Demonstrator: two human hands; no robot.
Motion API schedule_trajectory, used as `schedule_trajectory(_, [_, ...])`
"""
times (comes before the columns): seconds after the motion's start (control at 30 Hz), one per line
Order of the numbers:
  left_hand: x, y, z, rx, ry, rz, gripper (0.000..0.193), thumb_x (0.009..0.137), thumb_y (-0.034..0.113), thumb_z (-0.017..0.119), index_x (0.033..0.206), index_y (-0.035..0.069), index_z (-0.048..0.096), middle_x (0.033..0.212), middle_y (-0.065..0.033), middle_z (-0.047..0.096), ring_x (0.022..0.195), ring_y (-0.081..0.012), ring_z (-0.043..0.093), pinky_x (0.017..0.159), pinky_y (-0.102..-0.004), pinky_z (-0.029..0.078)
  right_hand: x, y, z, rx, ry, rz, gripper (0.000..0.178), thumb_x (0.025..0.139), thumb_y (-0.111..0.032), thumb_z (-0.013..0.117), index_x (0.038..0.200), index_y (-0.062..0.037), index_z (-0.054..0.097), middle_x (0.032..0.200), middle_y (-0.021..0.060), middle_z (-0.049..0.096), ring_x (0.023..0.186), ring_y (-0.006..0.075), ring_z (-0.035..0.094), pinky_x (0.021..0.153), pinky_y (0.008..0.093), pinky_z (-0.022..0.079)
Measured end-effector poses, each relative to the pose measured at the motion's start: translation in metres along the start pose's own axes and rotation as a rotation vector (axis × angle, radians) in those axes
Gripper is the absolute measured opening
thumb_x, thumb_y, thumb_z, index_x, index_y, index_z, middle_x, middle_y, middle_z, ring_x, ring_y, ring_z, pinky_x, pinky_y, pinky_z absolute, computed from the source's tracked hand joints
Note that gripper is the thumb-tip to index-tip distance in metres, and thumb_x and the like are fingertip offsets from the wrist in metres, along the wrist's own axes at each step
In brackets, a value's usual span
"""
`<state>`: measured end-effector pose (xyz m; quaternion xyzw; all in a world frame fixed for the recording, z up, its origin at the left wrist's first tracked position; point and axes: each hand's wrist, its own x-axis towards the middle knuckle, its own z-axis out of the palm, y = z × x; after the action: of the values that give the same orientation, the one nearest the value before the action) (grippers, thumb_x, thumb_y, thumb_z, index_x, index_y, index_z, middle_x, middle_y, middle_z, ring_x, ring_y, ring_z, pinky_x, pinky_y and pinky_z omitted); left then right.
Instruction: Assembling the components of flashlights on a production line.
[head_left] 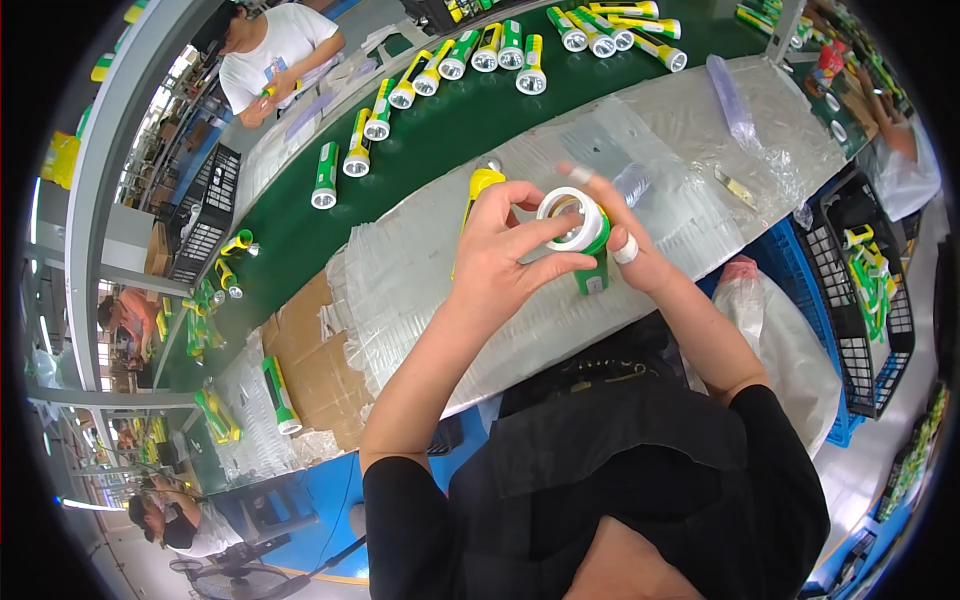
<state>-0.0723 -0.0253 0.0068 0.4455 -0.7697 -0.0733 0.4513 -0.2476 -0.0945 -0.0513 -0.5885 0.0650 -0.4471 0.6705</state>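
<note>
- A white-rimmed green flashlight [593, 279] is held above the tabletop [285, 228].
- Its head [598, 215] is gripped by the curled left hand [497, 250].
- The flashlight is flanked by the half-open right hand [643, 258], whose hold cannot be confirmed.

1. Bright, even indoor light falls across the green surface [470, 120], shadows soft.
2. A strip lamp [36, 225] glows at 9 o'clock; another light [92, 503] flares bluish at 8.
3. Glare streaks clear plastic sheeting [685, 205] at 2 o'clock.
4. Raised fingers [602, 190] blur near centre.
5. Fisheye distortion bows a grey post [82, 240] toward 9 o'clock; black rings the rim.
</note>
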Motion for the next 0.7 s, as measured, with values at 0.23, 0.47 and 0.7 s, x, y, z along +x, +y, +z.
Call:
schedule_trajectory(0.23, [0.014,0.01,0.008,0.009,-0.113,0.058,0.047,0.063,0.019,0.087,0.106,0.011,0.069,0.11,-0.0087,0.057,0.098,-0.0256,0.059,0.073,-0.0339,0.05,0.009,-0.071,-0.043,-0.882,-0.159,-0.245,0.049,0.07,-0.016,0.083,0.114,-0.0055,0.064,0.11,0.0101,0.065,0.105,0.0271,0.064,0.089,0.0359,0.049])
schedule_trajectory(0.47, [0.015,0.012,0.044,-0.02,-0.036,0.05,0.042,0.067,0.013,0.085,0.101,0.009,0.06,0.105,-0.0092,0.065,0.095,-0.0262,0.064,0.075,-0.0348,0.051,0.039,-0.136,-0.022,-1.19,-0.56,0.081,0.046,0.065,-0.008,0.076,0.108,-0.0032,0.059,0.093,0.0094,0.056,0.08,0.0258,0.058,0.07,0.0362,0.048])
schedule_trajectory(0.7, [0.017,0.008,0.048,-0.135,-0.05,0.007,0.038,0.068,0.015,0.084,0.098,0.009,0.06,0.094,-0.0073,0.066,0.086,-0.0268,0.064,0.069,-0.0359,0.05,0.063,-0.142,-0.018,-1.345,-0.827,0.241,0.031,0.065,0.0,0.066,0.095,-0.0007,0.057,0.09,0.012,0.054,0.078,0.0286,0.056,0.066,0.0384,0.046])
